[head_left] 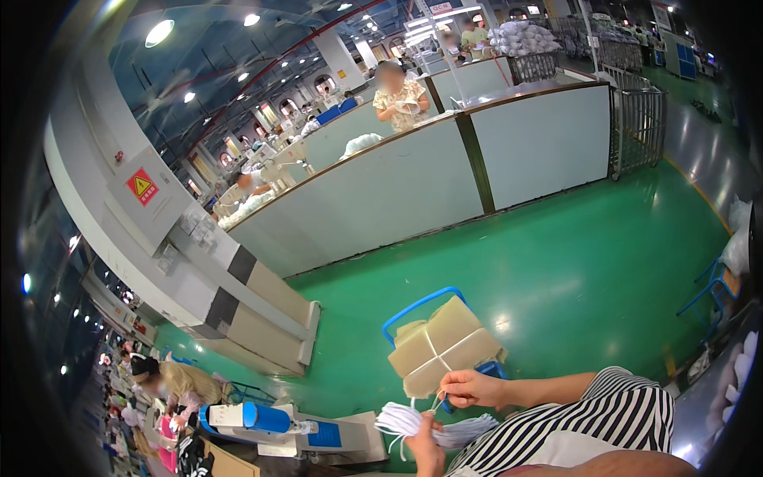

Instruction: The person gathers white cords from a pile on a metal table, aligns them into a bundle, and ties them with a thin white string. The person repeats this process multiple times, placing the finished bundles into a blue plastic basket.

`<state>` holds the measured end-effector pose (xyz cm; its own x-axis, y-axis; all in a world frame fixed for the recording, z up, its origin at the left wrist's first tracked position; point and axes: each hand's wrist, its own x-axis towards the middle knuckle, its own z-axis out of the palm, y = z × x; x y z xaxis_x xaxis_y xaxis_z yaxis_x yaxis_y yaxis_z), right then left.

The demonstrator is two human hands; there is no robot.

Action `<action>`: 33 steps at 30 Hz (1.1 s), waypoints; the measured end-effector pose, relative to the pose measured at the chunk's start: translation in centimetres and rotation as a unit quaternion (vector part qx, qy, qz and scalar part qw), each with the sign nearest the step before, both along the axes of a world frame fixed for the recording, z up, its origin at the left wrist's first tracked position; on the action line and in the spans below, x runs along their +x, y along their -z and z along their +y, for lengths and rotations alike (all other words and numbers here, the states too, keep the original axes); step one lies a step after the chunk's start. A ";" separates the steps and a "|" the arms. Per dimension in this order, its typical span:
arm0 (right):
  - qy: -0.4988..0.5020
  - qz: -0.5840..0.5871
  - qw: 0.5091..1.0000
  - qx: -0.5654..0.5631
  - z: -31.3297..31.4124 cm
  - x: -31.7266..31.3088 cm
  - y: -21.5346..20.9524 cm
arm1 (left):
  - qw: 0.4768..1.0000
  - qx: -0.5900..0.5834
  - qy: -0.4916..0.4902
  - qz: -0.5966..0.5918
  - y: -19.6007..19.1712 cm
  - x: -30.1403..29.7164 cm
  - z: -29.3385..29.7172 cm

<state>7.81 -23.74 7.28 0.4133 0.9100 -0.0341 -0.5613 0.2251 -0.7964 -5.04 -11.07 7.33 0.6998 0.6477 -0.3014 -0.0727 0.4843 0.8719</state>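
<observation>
a tied bundle of tan sheets [443, 346] is sitting on a blue trolley [421, 306] on the green floor [572, 270], just beyond the hands. the right hand [470, 389] is pinching a thin white cord [436, 403]. the left hand [425, 445] is closing around a bunch of white cords [413, 421] low in view.

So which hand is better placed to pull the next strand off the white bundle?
Right, probably. The right hand already pinches a strand just above the bundle; the left hand is occupied gripping the bundle.
</observation>
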 end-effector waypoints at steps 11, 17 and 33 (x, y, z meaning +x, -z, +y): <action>-0.248 0.137 0.959 -0.021 -0.5 -1.6 -0.4 | 0.999 0.001 0.006 -0.050 -1.7 0.5 2.2; -0.364 0.016 0.931 -0.031 0.5 -1.9 -0.5 | 0.991 0.089 0.092 0.031 -4.1 0.2 0.2; -0.075 -0.135 0.988 0.004 0.5 2.8 -6.8 | 0.808 0.538 0.231 0.060 -3.4 1.6 2.9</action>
<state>10.62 -23.22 14.08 0.2664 0.9616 0.0656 -0.3569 0.1616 -0.9201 -3.45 -8.21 10.77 0.9492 0.2585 0.1792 0.0157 -0.6080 0.7938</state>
